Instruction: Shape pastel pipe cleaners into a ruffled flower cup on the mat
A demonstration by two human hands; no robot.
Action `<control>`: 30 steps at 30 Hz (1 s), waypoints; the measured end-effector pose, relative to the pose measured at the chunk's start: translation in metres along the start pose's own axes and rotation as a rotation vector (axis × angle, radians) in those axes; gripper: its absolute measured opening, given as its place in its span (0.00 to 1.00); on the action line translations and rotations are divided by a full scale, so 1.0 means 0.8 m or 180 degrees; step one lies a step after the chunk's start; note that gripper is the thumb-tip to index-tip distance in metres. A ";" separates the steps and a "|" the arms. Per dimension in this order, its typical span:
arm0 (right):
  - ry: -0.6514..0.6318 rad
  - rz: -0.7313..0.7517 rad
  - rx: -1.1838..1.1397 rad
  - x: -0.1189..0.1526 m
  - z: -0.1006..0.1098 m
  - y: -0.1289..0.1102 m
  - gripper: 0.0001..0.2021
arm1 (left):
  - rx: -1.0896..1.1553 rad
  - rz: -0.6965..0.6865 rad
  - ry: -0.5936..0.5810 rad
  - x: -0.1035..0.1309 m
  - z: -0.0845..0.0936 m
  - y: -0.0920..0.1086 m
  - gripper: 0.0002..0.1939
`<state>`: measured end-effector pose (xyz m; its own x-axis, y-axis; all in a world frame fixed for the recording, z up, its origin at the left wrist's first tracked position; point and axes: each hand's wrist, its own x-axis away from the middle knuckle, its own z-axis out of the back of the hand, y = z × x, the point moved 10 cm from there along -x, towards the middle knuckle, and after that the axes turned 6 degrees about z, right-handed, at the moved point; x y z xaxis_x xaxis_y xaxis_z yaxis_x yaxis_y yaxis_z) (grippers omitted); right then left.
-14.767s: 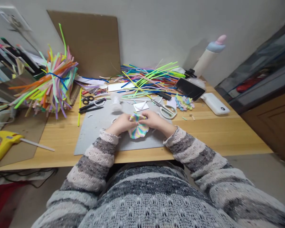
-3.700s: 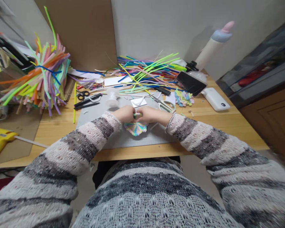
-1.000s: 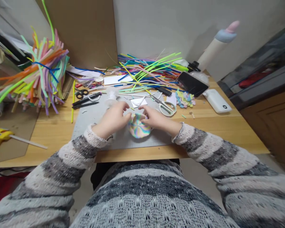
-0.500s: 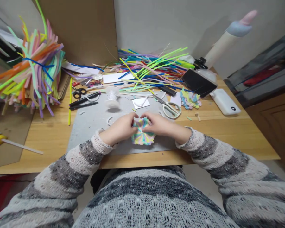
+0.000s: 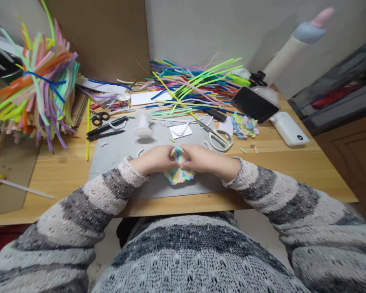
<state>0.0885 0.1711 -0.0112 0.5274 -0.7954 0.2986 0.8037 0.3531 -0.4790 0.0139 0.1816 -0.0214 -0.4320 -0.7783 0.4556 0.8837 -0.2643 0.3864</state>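
Observation:
A round, ruffled pastel piece (image 5: 180,176) in pink, yellow, blue and green is held over the front of the grey mat (image 5: 110,158). My left hand (image 5: 160,158) pinches its left side, and my right hand (image 5: 197,158) pinches its right side. Both thumbs press near its middle, where it looks squeezed narrower; the fingers behind it are hidden. Beyond the hands lie a folded white paper piece (image 5: 181,130), a spool of clear thread (image 5: 143,124) and light-handled scissors (image 5: 218,139).
Colourful fuzzy stems (image 5: 198,85) lie heaped along the back, and a big bundle (image 5: 42,89) stands at left. Black scissors (image 5: 100,118) and pens (image 5: 106,128) lie left of the spool. At right are another pastel ruffled piece (image 5: 244,125), a phone (image 5: 255,104) and a white device (image 5: 289,128).
Both hands have drawn slightly closer together, and the ruffled piece is pinched in more at its middle and has shifted a little left. The view has moved slightly.

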 end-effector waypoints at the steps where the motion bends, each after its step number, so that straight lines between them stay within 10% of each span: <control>1: -0.0046 0.0003 -0.0021 -0.001 0.000 -0.002 0.14 | 0.0030 0.0017 -0.0091 -0.002 -0.001 0.001 0.15; 17: -0.0209 -0.0233 0.0311 -0.021 -0.005 -0.004 0.12 | -0.0733 0.0233 -0.0186 -0.015 -0.001 0.023 0.11; 30: 0.0273 0.0684 -0.0124 -0.036 0.011 -0.016 0.14 | -0.0623 0.0107 0.0353 0.006 0.024 0.003 0.21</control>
<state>0.0657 0.1940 -0.0066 0.6586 -0.7435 0.1158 0.6633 0.5010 -0.5559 0.0107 0.1886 -0.0026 -0.3887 -0.8435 0.3706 0.9201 -0.3341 0.2045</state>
